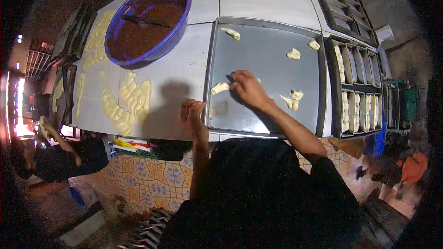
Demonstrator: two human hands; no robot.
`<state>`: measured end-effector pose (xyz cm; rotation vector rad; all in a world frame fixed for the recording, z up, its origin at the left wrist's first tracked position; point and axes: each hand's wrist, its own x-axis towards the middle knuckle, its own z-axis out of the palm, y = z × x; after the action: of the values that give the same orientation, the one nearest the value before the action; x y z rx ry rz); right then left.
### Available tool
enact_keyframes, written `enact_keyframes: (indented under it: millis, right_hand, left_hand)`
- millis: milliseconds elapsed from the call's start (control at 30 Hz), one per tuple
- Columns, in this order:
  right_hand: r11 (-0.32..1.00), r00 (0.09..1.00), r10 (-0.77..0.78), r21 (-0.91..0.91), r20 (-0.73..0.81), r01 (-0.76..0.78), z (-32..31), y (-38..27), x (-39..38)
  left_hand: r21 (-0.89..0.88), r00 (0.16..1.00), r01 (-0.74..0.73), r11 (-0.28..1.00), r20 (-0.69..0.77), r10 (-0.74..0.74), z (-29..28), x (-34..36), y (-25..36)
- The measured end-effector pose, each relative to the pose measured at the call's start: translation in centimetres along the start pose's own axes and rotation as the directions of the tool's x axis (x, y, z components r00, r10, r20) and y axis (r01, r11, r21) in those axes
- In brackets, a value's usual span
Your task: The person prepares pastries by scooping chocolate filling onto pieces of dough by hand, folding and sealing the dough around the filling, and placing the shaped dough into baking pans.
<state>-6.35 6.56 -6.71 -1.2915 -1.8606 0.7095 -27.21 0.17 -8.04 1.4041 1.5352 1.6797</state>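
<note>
My right hand [251, 91] is over a wide grey metal tray [272, 30], its fingers bent together and pointing left. What they hold, if anything, is hidden. Just left of its fingertips lies a pale rolled piece of dough [220, 88] on the tray, and a bit of dough [258, 81] shows behind the hand. My left hand [191, 113] is at the tray's near left edge, above the white table, its fingers curled in; I cannot see anything in them. More dough pieces [293, 54] are scattered on the tray, one [293, 100] with a dark spot.
A purple basin [159, 54] of brown filling stands back left. Flattened dough pieces [134, 97] lie on the white table [184, 69]. To the right are divided metal pans [357, 67], some holding dough. Another person [69, 157] works at far left, with dough in hand.
</note>
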Motion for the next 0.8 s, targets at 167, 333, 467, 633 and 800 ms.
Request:
enact_keyframes:
  millis: [167, 333, 467, 633, 800]
  right_hand:
    - [0.997, 0.992, -0.008, -0.077, 0.129, 0.018, 7.9, -1.1, 0.4]
    - [0.914, 0.985, -0.002, 0.399, 0.175, -0.069, -0.8, -6.2, -1.1]
    - [0.872, 0.997, -0.048, 0.489, 0.067, 0.009, -3.3, -7.9, -2.2]
    - [0.86, 0.98, 0.089, 0.51, -0.177, 0.014, -2.6, -6.3, -2.1]
    - [0.954, 0.988, -0.144, 0.257, -0.051, 0.152, -3.4, -7.6, -2.3]
  left_hand:
    - [-0.122, 0.968, 0.24, 0.963, -0.051, -0.248, 1.0, 0.4, 2.0]
    - [-0.256, 0.894, 0.446, 0.858, 0.169, -0.414, 0.9, 0.0, 4.6]
    - [-0.403, 0.907, 0.38, 0.833, 0.34, -0.25, 3.7, -0.8, 8.5]
    - [-0.296, 0.923, 0.36, 0.885, 0.25, -0.292, 6.3, -0.9, 8.6]
    - [-0.549, 0.563, 0.81, 0.206, 0.63, -0.535, 6.8, -0.7, 7.1]
